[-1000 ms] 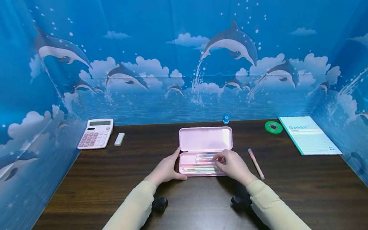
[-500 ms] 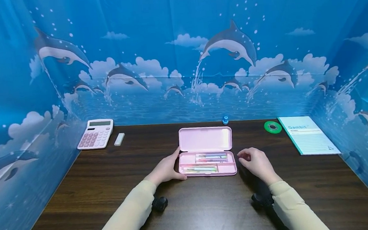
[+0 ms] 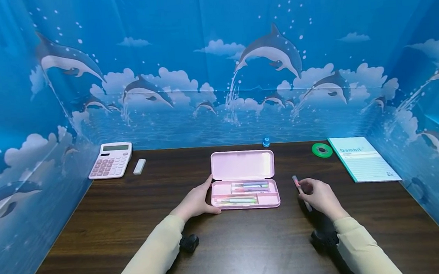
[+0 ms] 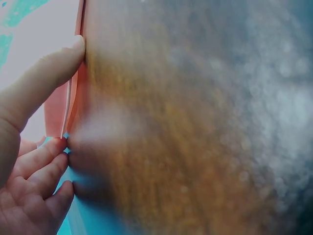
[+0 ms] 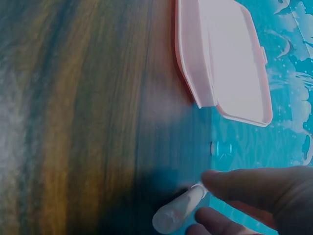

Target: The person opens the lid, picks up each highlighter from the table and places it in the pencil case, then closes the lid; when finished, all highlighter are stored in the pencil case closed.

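An open pink pencil case [image 3: 268,200] lies on the table, its lid [image 3: 242,164] tipped back. Inside, several coloured pens [image 3: 249,187] sit in the upper compartment, and a few more slim pens [image 3: 237,201] in the lower left one. My left hand [image 3: 195,202] holds the case at its left end, thumb on the front edge and fingertips along the side. To the right of the case, my right hand [image 3: 320,195] pinches a pinkish pen [image 3: 295,181] between thumb and fingers. In the right wrist view the pen's [image 5: 173,213] near end points toward the camera.
At the back left are a pink-and-white calculator [image 3: 111,160] and a white eraser-like block [image 3: 139,166]. A small blue bottle-shaped thing [image 3: 265,142] stands behind the case. Green tape [image 3: 322,150] and a Gambit notepad [image 3: 364,159] lie at the back right, before a dolphin-print curtain [image 3: 213,68].
My right hand has left the inside of the case, moved right and taken hold of the pen on the table. My left hand stays at the case's left end.
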`<state>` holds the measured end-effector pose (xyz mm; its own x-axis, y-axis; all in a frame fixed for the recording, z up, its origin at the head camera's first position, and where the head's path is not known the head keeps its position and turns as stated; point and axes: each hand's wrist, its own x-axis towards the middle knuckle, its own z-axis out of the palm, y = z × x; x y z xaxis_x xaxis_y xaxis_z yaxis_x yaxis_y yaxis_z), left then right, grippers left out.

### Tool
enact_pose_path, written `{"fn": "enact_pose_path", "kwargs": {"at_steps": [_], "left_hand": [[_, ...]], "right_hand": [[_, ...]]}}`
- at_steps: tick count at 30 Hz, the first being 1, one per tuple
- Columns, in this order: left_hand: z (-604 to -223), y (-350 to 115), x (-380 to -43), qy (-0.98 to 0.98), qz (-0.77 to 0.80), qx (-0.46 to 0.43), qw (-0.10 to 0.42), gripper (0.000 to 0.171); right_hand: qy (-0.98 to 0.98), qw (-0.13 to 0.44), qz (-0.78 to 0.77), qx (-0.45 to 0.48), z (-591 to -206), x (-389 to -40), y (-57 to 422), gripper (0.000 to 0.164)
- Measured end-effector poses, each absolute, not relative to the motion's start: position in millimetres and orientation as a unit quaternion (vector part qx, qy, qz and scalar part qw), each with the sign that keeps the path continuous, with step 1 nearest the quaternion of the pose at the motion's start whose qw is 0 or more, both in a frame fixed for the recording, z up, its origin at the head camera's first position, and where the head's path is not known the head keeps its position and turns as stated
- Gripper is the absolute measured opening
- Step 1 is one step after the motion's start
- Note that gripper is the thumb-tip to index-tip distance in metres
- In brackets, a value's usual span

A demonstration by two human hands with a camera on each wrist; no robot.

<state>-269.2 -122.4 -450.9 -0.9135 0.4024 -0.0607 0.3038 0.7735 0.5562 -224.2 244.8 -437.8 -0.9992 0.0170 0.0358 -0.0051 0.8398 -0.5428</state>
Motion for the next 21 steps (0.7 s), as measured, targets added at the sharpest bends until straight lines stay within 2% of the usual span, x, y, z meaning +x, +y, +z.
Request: {"fn": "enact_pose_path", "kwargs": {"at_steps": [6,17,21], "left_hand": [[-451.4,-121.7,-270.3,0.939,0.275,0.184,0.092,0.118],[-450.5,-122.0,-270.3,0.94,0.27,0.187,0.092,0.118],[-449.6,-122.7,-268.9,0.939,0.273,0.186,0.093,0.118]], "right_hand": [[-0.959,-0.008,0.282,-0.009,-439.2,-220.9,248.8,0.036],[-0.956,-0.003,0.291,-0.027,-441.6,-220.6,248.3,0.031],[-0.958,0.003,0.285,-0.031,-442.3,-221.2,247.3,0.025]]}}
